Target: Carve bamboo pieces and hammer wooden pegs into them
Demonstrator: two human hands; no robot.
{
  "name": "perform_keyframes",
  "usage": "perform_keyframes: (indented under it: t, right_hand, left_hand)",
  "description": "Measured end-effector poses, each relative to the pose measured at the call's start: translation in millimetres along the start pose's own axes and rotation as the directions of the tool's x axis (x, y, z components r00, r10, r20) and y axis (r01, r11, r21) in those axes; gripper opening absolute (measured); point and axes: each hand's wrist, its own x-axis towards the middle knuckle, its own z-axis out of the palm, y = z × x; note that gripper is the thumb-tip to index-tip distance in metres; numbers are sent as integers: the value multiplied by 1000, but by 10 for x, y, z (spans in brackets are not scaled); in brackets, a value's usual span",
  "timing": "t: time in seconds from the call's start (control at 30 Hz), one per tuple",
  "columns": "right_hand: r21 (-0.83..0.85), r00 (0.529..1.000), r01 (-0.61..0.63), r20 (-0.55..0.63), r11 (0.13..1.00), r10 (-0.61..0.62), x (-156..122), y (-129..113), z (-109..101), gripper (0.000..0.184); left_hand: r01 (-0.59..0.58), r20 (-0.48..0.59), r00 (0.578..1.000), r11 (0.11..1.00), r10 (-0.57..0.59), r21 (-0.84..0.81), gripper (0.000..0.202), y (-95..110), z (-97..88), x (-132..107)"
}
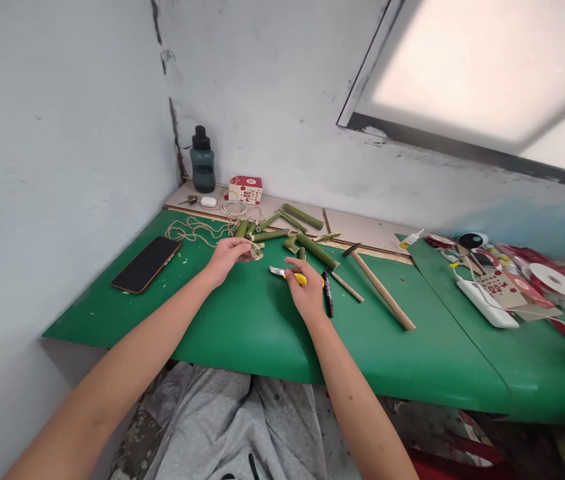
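My left hand (228,257) is closed around a short green bamboo piece (256,252) at the near edge of a pile of several bamboo sections (282,230) on the green mat (242,320). My right hand (306,292) grips a yellow utility knife (287,274); its blade is out and points left toward the left hand. A black marker (327,295) lies just right of my right hand.
A black phone (146,264) lies at the left of the mat, with string (195,231) behind it. A wooden hammer (379,288) lies to the right. At the back stand a dark bottle (203,161) and a small red-and-white box (245,189). Red craft items (512,277) clutter the right.
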Motion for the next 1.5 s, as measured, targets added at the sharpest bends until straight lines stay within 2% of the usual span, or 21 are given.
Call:
perform_keyframes:
  t: [0.1,0.2,0.37,0.5,0.67,0.8,0.93,1.03,1.13,1.3,1.5]
  right_hand:
    - [27,999,3,52,1000,-4,-6,-17,20,26]
    - [51,996,-3,87,999,-2,-11,-17,44,28]
    - [73,992,-8,122,997,-1,-11,-31,81,32]
    - [66,986,-3,165,998,-8,-20,-53,89,32]
    - [57,993,3,120,998,-9,-17,-64,60,22]
    - [63,994,36,98,997,-42,-14,-79,48,19]
    - [66,990,63,123,996,-70,-32,-83,52,19]
    - [66,985,55,158,996,-65,-46,-74,54,32]
    - [62,983,25,179,998,-36,-49,-70,56,44]
    - [60,984,1,176,998,-12,-41,-86,63,24]
    - [49,996,20,90,999,-24,-41,-98,49,21]
  left_hand:
    - [85,74,994,992,-79,-90,34,11,-3,-4]
    - [115,119,988,984,-100,-133,32,27,-23,-18]
    - [115,177,980,984,-90,-136,24,30,17,-50]
    - [127,287,953,988,-97,-86,19,18,126,-88]
    - [88,359,932,994,-61,-60,26,16,173,-107]
    - [87,379,923,995,-63,-46,38,9,174,-121]
    - [100,343,936,994,-81,-37,44,6,186,-132]
    - [51,311,950,998,-39,-29,44,18,181,-135]
    - [-14,325,946,1000,13,1,43,22,173,-133]
    - [-24,350,937,999,9,39,36,-23,185,-122]
    - [33,331,943,999,-35,11,41,-25,176,-122]
